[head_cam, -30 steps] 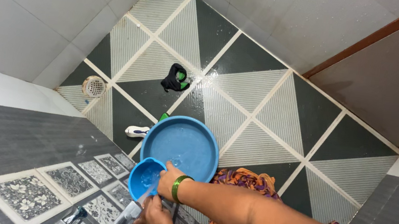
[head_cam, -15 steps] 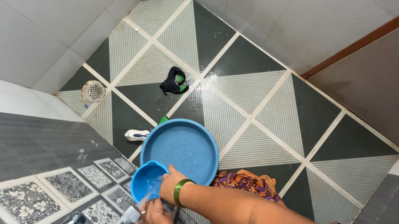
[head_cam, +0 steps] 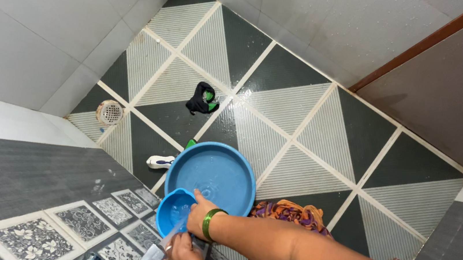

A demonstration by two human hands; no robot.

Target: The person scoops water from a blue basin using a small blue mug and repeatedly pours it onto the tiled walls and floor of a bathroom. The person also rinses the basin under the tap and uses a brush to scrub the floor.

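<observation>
Gripping small blue mug (head_cam: pixel 174 210) of water, right hand (head_cam: pixel 197 213), beside water-filled blue basin (head_cam: pixel 212 175), left hand (head_cam: pixel 182 256) unclear.

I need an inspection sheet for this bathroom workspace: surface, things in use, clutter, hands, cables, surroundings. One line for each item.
Surface: tiled floor with dark and striped triangles, looks wet and shiny.
Things in use: large blue basin with some water; small blue mug beside it, under a water stream from a tap.
Clutter: dark cloth with green; white brush; orange patterned cloth.
Hands: right hand, green bangle on the wrist, rests on the mug rim; left hand at the tap.
Cables: nothing seen.
Surroundings: round floor drain, white wall tiles, patterned tiles, door.
</observation>
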